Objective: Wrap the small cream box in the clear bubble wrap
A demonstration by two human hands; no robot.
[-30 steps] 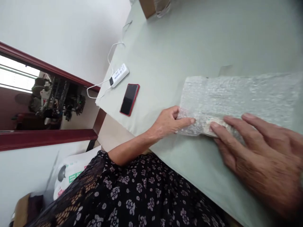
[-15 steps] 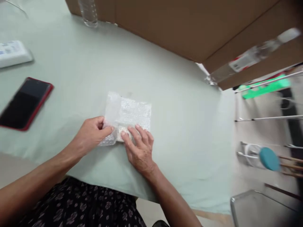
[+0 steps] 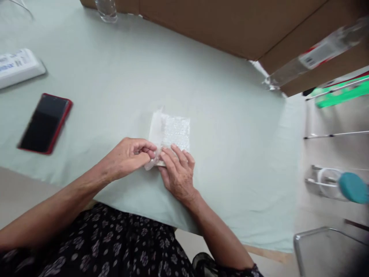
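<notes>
On the worktop [image 3: 230, 154], the left hand's [image 3: 129, 156] narrow grip pinches bubble wrap [image 3: 176, 130], its left flap now lifted inward; the right hand [image 3: 179, 175], loosely spread, covers a pale item [image 3: 160, 163], seemingly more enclosed.

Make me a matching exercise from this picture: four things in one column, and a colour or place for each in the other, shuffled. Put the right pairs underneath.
Things
1. phone
2. bubble wrap
3. cardboard box
4. tablecloth

Colours and places
A. brown, along the top of the picture
B. pale green, spread beneath the other things
C. dark screen, red edge
D. clear, partly under the right hand

Pairs: 1-C, 2-D, 3-A, 4-B
</notes>
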